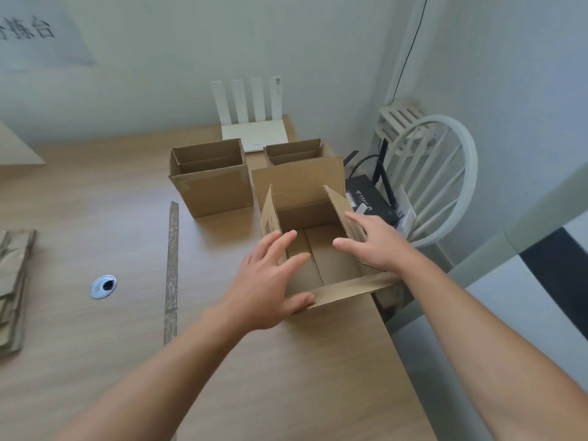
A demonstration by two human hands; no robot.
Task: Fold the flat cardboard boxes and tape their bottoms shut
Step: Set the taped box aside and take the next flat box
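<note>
An open box (305,214) stands mouth-up at the right edge of the worktop (127,218), its flaps standing open. The left hand (267,281) lies spread over its left flap and near corner, fingers straight, gripping nothing. The right hand (372,240) rests flat on the right flap (fingers also straight). Behind stand a left rear box (210,192) and a right rear box (296,152), both upright. A stack of flat cardboard (12,281) lies at the worktop's far left.
</note>
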